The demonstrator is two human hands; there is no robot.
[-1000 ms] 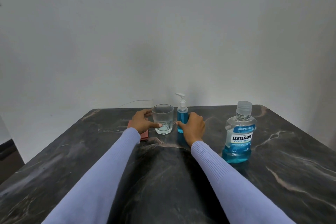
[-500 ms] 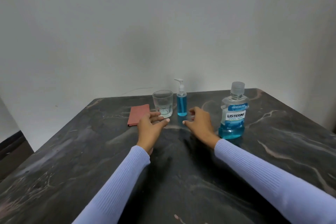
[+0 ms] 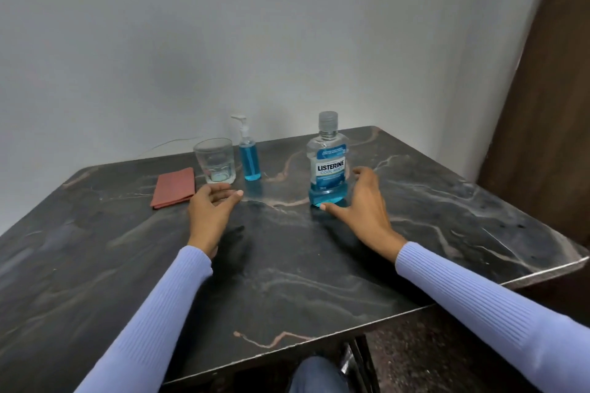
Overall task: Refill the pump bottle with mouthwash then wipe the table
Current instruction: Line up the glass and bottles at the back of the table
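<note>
Spreading wide beside the mouthwash bottle (image 3: 328,163), right hand (image 3: 364,210): thumb low near the blue base, fingers arched round the right side at label height. Whether any fingertip actually touches the plastic, impossible to tell; no closed grip on it. Bottle upright on the dark marble table (image 3: 287,281), cap on, blue liquid only in the lowest part, clear above.

Hovering low over the tabletop, left hand (image 3: 212,210): fingers loosely bent, thumb stretched toward the right, holding nothing. Just in front of the glass (image 3: 214,161), apart from it.

Standing upright near the far edge, pump bottle (image 3: 249,156): white pump head on, blue liquid filling most of the body. Just right of the glass, well left of the mouthwash bottle, untouched by either hand.

Lying flat left of the glass, folded reddish cloth (image 3: 174,187), near the left hand but not in contact.

Clear tumbler upright, seemingly a little liquid at the bottom, hard to judge.

Light blue ribbed sleeves (image 3: 479,303) on both forearms reaching in from the near edge. Plain pale wall behind, dark wooden panel (image 3: 549,89) at the right.
</note>
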